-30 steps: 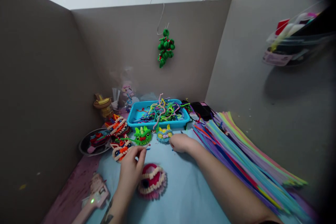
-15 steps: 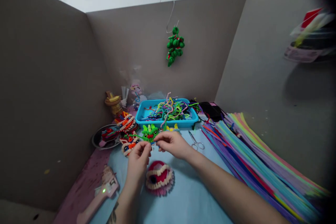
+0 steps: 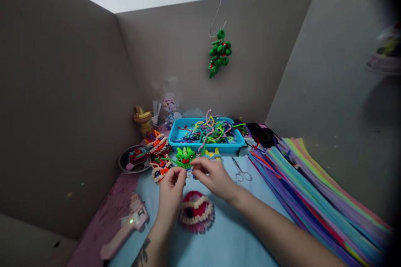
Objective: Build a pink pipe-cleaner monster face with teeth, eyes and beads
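My left hand [image 3: 173, 184] is closed in a pinch over the blue cloth, its thumb and forefinger pressed together. Just beside it, my right hand [image 3: 213, 175] has curled fingers, the tips almost meeting those of the left. Whatever small piece lies between the fingertips is too small to make out. Below both hands rests a round pink and magenta fuzzy piece [image 3: 197, 212] with two cream tooth-like rows and a dark spot. Right behind the fingers sits a green fuzzy creature head [image 3: 184, 157], and a yellow and blue one [image 3: 213, 155] is partly hidden by my right hand.
Scissors [image 3: 241, 171] lie right of my hands, beside long bundles of coloured pipe cleaners [image 3: 307, 192]. A blue tray [image 3: 206, 148] at the back holds tangled offcuts. At left are a pink glue gun [image 3: 128, 227], a bowl [image 3: 123, 166] and orange toothed pieces [image 3: 158, 145]. Grey panels surround the table.
The view has turned slightly left, so everything sits further right in the picture. My hands stay close together above the pink piece; my right thumb and forefinger look slightly further apart.
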Motion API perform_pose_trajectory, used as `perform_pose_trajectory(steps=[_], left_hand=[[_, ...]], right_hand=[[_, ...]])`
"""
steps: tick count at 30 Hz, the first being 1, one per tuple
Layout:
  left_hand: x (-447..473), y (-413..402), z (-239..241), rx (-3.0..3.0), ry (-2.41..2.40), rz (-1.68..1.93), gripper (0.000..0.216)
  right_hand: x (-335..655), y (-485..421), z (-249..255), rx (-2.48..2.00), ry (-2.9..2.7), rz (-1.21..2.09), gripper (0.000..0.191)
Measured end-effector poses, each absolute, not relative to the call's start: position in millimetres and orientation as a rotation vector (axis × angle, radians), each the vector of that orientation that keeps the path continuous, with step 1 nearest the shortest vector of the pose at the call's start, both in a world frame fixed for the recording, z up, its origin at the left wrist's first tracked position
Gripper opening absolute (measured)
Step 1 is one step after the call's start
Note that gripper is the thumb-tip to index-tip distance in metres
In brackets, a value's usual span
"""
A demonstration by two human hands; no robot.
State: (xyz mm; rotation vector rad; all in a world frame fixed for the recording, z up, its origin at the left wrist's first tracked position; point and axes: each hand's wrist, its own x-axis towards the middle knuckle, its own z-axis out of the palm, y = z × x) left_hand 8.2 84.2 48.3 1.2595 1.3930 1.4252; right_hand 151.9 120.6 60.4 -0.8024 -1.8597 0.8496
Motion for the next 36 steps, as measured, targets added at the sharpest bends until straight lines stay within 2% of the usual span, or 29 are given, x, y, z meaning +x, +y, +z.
perform_pose_trajectory(steps=[7,17,21,28,31,36], left_hand=[[8.9,83.1,49.6,1.384,1.436,1.384,0.026],[9.0,85.0,44.7,1.463,1.364,1.383,0.019],[12.1,85.7,43.6,1.285,1.288,1.370,0.027],[7.2,81.3,49.9,0.747,0.840,1.107,0.038],[3.5,80.0,51.1,0.611,0.741,1.032,0.040],[2.4,79.9,51.2,0.586,0.703,1.009,0.031]], right_hand=[[155.9,120.6,68.4,-0.868,-1.943,0.715,0.007],[160.7,126.1,68.6,-0.910,-2.082,0.614,0.011],[163.2,124.5,66.7,-0.779,-2.044,0.389,0.010],[174.2,115.7,64.2,-0.439,-2.006,-0.309,0.017],[176.6,113.8,66.9,-0.324,-2.027,-0.457,0.018],[176.1,113.3,70.3,-0.257,-2.071,-0.535,0.016]])
